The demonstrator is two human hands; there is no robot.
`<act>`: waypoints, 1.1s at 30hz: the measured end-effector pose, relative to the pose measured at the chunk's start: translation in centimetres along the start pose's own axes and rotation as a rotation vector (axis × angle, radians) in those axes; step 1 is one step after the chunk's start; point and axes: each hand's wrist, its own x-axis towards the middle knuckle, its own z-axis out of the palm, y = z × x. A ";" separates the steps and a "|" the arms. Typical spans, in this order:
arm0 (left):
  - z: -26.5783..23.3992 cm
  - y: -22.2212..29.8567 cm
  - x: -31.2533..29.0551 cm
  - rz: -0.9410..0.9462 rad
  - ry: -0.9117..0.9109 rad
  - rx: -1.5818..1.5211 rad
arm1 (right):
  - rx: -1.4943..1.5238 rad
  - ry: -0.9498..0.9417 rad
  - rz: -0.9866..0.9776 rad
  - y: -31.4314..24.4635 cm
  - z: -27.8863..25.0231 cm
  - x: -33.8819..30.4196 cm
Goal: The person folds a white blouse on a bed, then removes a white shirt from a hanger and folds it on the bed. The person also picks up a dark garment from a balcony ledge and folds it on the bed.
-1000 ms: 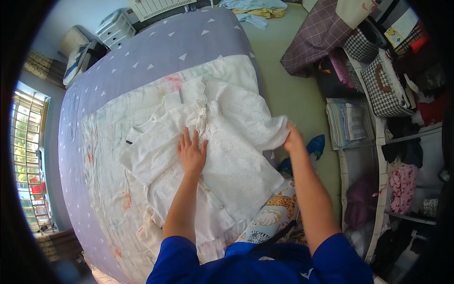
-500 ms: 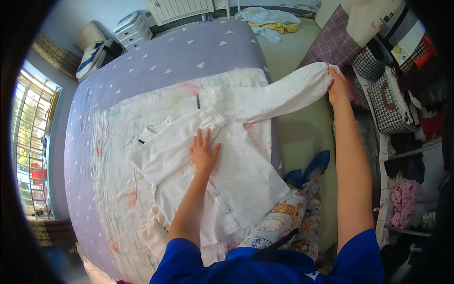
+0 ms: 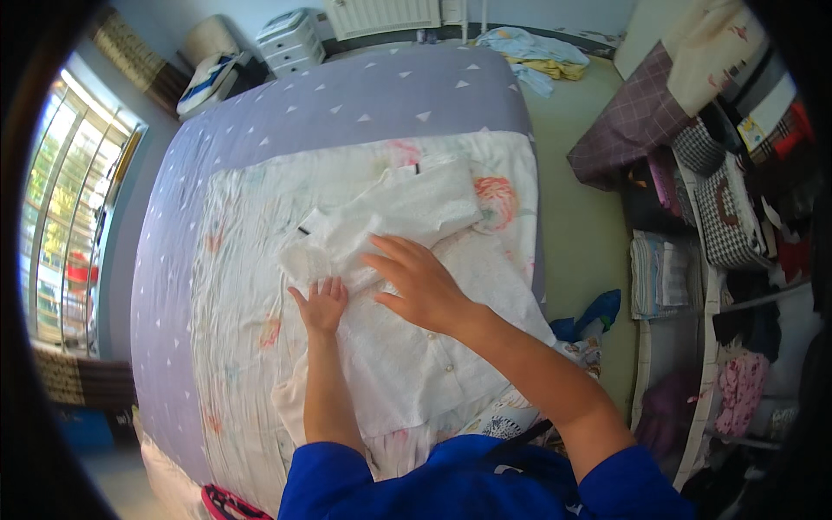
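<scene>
A white lace blouse (image 3: 477,286) with pearly buttons lies spread on a floral cloth (image 3: 238,321) over the bed. Both its sleeves are folded inward across the upper part. My left hand (image 3: 321,305) is at the blouse's left side, palm partly turned up and fingers apart, beside a gathered cuff (image 3: 305,263). Over the middle of the blouse hovers my right hand (image 3: 420,282), its fingers spread and nothing held in them. Part of the blouse is hidden beneath my right hand and forearm.
The bed (image 3: 286,117) has a purple cover with white triangles. To the right, shelves hold folded cloths (image 3: 660,273) and a houndstooth box (image 3: 726,217). Clothes (image 3: 542,54) lie on the floor beyond the bed. A barred window (image 3: 74,217) is on the left.
My right hand has let go of the sleeve, which now lies folded across the blouse, and has come left over it. My left hand has shifted left and down. The view has turned slightly.
</scene>
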 end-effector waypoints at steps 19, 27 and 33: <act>-2.0 1.7 3.7 1.087 0.219 1.496 | 0.026 0.004 0.692 6.5 -2.4 -19.5; 4.9 1.1 6.8 0.942 0.252 2.239 | -0.165 -0.030 0.338 12.0 0.5 -2.2; 3.6 6.3 11.5 0.194 0.476 2.595 | -0.432 -0.105 0.254 19.5 1.9 4.2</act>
